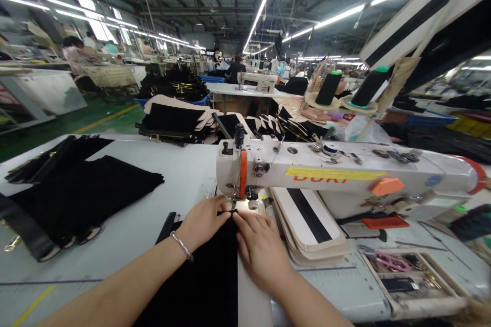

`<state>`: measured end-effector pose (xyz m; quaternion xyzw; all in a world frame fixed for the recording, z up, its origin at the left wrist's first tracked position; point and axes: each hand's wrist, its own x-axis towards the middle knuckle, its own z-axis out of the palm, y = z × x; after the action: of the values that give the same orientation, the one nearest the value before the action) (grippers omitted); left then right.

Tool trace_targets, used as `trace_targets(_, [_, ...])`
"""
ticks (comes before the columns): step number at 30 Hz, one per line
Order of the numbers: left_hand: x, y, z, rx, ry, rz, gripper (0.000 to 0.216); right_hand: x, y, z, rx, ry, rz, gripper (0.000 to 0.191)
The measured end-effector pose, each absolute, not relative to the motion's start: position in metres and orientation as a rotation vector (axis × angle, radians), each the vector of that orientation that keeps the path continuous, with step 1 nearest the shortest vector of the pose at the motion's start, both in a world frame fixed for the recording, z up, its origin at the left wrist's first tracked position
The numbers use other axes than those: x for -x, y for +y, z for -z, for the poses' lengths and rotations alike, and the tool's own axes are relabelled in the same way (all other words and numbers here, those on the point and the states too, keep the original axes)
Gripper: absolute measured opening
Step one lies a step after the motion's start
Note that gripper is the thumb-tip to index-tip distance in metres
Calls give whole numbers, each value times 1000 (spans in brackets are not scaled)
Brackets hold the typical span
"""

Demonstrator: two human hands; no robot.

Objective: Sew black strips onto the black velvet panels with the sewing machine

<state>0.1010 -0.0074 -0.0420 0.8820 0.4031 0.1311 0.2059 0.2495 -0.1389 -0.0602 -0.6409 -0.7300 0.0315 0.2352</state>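
Note:
Black fabric (207, 271) lies on the sewing table, its far edge just in front of the needle area of a white sewing machine (345, 163). My left hand (205, 219), with a silver bangle at the wrist, pinches that edge between thumb and fingers. On the right, my right hand (261, 245) presses its fingertips at the fabric's corner, beside the left thumb. Under its palm shows a pale flat panel (253, 301) along the fabric's right side. The needle tip and presser foot are partly hidden by my fingers.
At left lie black fabric pieces (92, 194) with metal fittings. Stacked white panels with a black stripe (303, 214) sit under the machine arm. A parts tray (418, 286) is at right; thread cones (329, 88) stand behind. More cut pieces (176, 117) are piled beyond.

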Motion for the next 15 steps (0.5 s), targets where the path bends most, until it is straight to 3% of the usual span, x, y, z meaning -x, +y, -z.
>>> trace_targets(15, [-106, 7, 54, -2468, 1220, -386, 11, -247, -137, 62, 1825, -1976, -143, 56])
